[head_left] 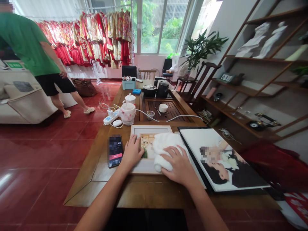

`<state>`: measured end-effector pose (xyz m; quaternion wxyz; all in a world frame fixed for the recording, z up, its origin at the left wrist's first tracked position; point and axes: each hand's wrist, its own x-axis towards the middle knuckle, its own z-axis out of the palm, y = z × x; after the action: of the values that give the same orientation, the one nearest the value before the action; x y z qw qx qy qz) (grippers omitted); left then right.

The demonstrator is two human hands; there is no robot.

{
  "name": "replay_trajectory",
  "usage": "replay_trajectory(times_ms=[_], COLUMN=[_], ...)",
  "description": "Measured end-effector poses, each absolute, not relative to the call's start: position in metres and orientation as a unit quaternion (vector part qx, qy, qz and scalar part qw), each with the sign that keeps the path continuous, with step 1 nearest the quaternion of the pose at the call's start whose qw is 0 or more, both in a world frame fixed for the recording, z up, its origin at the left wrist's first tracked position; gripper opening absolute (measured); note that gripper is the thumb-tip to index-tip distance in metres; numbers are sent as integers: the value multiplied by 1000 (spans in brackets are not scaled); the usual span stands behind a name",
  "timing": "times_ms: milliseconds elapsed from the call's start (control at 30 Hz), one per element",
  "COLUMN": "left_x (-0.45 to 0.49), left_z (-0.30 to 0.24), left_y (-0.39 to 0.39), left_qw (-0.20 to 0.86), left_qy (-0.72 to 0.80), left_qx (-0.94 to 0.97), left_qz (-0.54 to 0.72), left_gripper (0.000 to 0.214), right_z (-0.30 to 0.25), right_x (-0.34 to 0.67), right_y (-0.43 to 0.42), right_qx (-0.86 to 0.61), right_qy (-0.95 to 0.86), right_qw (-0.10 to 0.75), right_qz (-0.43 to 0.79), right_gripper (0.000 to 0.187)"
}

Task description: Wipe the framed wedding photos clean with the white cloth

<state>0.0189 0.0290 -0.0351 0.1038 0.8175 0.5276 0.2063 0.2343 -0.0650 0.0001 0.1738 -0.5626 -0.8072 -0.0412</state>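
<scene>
A white-framed photo lies flat on the wooden table in front of me. My left hand rests flat on the frame's left side, fingers stretched out. My right hand presses down on a white cloth bunched on the frame's right half, fingers spread over it. A phone with a lit screen lies just left of my left hand. A large photo print on a black board lies to the right of the frame.
Farther along the table stand a white teapot, a power strip with cables, a tea tray with a cup, kettles and a pen box. A person in a green shirt walks at left. Shelves stand at right.
</scene>
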Motion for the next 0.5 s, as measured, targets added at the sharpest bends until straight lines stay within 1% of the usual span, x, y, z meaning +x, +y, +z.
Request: replay_trajectory(times_ms=[133, 333, 500], left_x=[20, 20, 18], left_z=[-36, -36, -32], left_y=[29, 27, 25], left_qw=[99, 112, 141], left_qy=[521, 526, 524], left_qx=[819, 813, 815], left_qz=[219, 222, 203], left_gripper=[49, 48, 56], right_z=[2, -5, -7], right_x=[239, 210, 188], right_y=[-67, -62, -54], right_qx=[-566, -533, -503], right_qy=[-805, -823, -842], right_qw=[173, 189, 189], right_qz=[-52, -52, -37], right_gripper=[36, 45, 47])
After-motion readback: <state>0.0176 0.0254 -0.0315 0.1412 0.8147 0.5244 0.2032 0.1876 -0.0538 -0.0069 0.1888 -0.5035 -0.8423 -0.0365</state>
